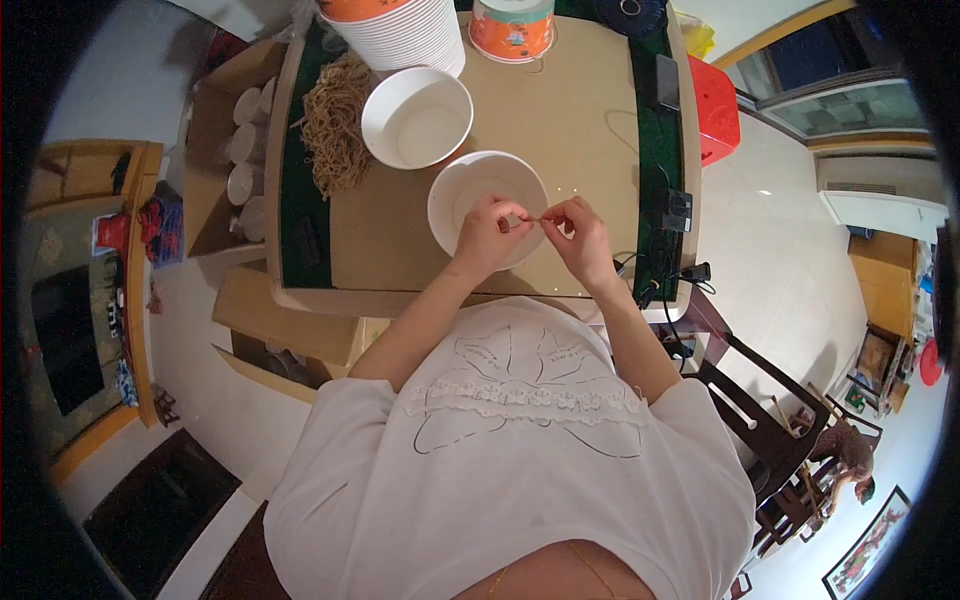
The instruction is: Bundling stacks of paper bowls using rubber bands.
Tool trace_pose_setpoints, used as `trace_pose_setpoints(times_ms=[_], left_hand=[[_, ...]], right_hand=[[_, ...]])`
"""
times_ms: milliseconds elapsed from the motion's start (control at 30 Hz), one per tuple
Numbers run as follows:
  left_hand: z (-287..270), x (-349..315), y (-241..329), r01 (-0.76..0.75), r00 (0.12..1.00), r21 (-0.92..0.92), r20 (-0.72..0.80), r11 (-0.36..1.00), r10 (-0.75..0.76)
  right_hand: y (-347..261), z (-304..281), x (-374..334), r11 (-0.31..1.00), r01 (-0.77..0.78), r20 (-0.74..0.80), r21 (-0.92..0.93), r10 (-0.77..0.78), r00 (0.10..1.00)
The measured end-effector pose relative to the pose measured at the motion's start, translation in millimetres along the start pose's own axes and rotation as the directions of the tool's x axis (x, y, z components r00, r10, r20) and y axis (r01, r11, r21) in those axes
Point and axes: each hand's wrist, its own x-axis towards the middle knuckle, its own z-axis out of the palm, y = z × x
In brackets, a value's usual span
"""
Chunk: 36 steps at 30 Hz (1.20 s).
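- Pinching right at mid-frame, the left hand has thumb and index fingertip drawn together on a thin brown strand
- And here's the right hand, just right of it, thumb and forefinger closed on the strand's other end, the exact hold too small to make out
- Under the left hand, centre frame, sits the front white tub, mouth up, partly covered by that hand
- Up and left, the second white tub shows its open mouth
- Beside that, upper left, it's a tangled heap of tan string
- Top edge now: a tall tub stack, and to its right an orange-and-green tub
- Over at right, a black adapter on the table's green border
- Off the table, upper right, a red stool; upper left, an open cardboard box holding white containers
- Farther out, lower right, a dark wooden chair
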Motion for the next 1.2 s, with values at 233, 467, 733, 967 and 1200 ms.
trace_pose_setpoints(times_ms=[233,467,733,967,1200], left_hand=[[4.3,0.7,-7.6,-0.02,1.0,0.03,-0.005,0.999,0.02],[6.1,2.5,-11.1,-0.04,0.999,-0.001,-0.02,0.999,0.04],[2.9,1.7,-6.4,-0.016,1.0,-0.022,0.013,1.0,0.016],[1.8,1.0,-9.5,-0.039,0.999,-0.02,0.012,0.999,0.039],[2.5,-0.2,-3.0,-0.109,0.994,0.064,0.006,0.992,0.109]], right_hand=[[-3.4,1.1,0.0,1.0,-0.011,0.026,0.024,0.011,1.0],[8.3,5.7,-3.4,0.975,-0.135,-0.015,0.177,0.14,0.99],[17.1,8.7,-2.6,0.976,-0.083,-0.034,0.201,0.091,0.995],[-4.4,-11.8,5.0,0.992,-0.083,0.078,0.093,0.076,0.994],[22.4,-8.4,15.7,0.987,-0.122,0.221,0.102,0.097,0.97]])
